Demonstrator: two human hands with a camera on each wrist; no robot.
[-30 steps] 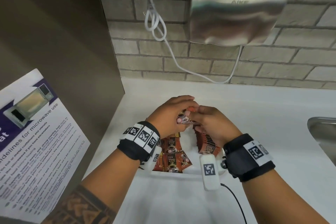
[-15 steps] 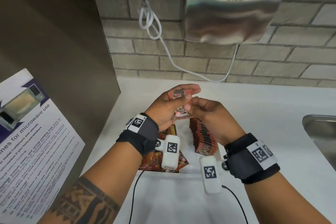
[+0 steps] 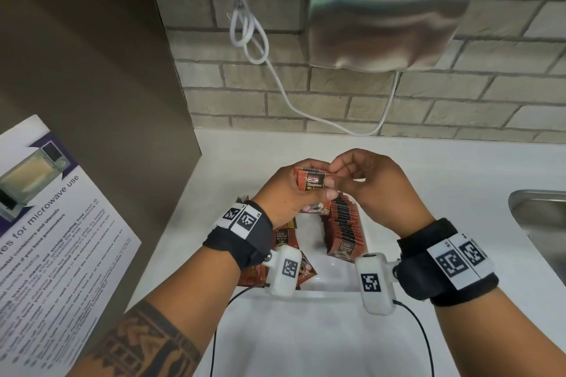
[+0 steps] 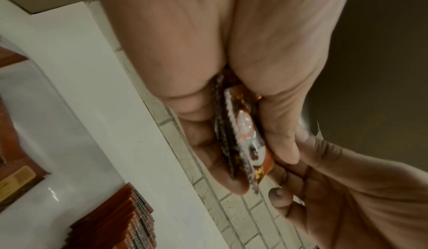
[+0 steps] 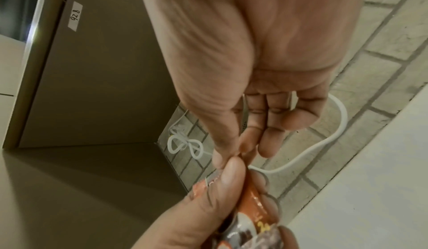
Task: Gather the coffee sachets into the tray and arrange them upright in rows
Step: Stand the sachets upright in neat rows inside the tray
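While the left hand (image 3: 284,190) keeps its fingers and thumb curled round a small bundle of sachets (image 3: 312,181), held above the tray (image 3: 324,280), the right hand (image 3: 372,184) has come up level with it and now pinches the bundle's top edge between thumb and forefinger, its other fingers loosely bent. A second ago both hands were lower and huddled together over the tray; half a second ago the left had lifted the bundle with the right just beneath it. Now the printed faces point toward the person, and the left wrist view shows several packets (image 4: 241,143) stacked edge-on between thumb and fingers. In the right wrist view the thumb tip (image 5: 220,159) meets the forefinger on the packet's end (image 5: 257,198). Down in the tray, a row of upright sachets (image 3: 344,228) stands along its right side, unchanged, and loose sachets (image 3: 283,239) lie flat on the left, partly hidden under the left wrist.
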